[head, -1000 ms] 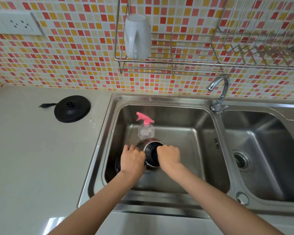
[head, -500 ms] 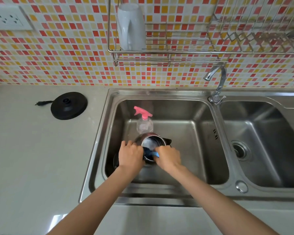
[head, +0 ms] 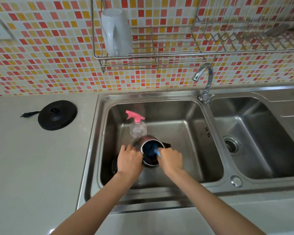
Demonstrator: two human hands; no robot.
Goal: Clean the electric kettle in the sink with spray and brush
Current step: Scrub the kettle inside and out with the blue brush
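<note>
- The kettle (head: 147, 139), rounded shiny steel with a dark spout, sits in the left basin of the steel sink (head: 185, 116)
- Left hand (head: 129, 160) grips its side, fingers curled round the body
- Right hand (head: 171, 160) holds a blue brush (head: 157, 152), fingers curled round its handle, head inside the opening
- A clear plastic spray bottle (head: 137, 129) with a pink trigger stands just behind
</note>
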